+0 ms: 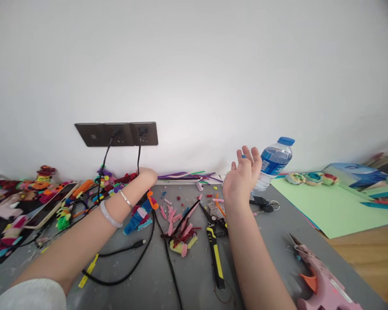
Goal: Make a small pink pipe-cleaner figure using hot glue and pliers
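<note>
My left hand is bent at the wrist near the wall, below the outlets. Its fingers are hidden behind the wrist. Beside it are purple and green pipe cleaners and a pile of colourful fuzzy figures. My right hand is raised palm up, its fingers loosely spread. A small blue spot shows at those fingers, too small to name. Just right of that hand a water bottle with a blue cap leans. Pliers with yellow and black handles lie between my forearms, next to pink, red and yellow pipe cleaner pieces.
A pink glue gun lies at the lower right. Keys rest near the bottle. Black cables cross the grey table. Green paper sheets are on the right; a phone is on the left. Wall outlets hold plugs.
</note>
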Motion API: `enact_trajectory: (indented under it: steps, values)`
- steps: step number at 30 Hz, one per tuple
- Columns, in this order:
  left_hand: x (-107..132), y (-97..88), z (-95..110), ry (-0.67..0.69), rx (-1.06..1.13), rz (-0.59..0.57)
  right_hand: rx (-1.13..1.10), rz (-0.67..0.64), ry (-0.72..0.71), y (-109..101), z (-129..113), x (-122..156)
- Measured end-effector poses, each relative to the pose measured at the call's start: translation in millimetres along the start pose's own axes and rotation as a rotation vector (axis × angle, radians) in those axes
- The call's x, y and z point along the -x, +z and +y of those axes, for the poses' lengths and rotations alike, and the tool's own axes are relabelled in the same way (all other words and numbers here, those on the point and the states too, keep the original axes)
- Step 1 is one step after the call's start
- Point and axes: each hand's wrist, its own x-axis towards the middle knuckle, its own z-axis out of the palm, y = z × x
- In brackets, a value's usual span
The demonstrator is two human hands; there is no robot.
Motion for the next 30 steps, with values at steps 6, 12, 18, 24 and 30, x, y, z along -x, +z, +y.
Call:
enact_trajectory:
  steps: [6,12,18,24,30]
  values:
    - [1,5.1,21,-0.021,-0.162,-0.038,-0.059,0.032,0.129,6,-4,2]
    - [2,-3.5,24,-0.061,-0.204,-0.066,-0.001,-0.191,0.333,10,-7,2]
    - [15,-7.9,52,0.204,-0.141,0.073,-0.001,-0.227,0.305,10,-4,4]
    - [19,7.1,80,0.423,0.089,0.018,-0.008,-0.247,0.292,6,-5,-3]
    - [36,23.1,88,0.417,0.351,-0.055,0.387,-0.662,0.342,4,-4,3]
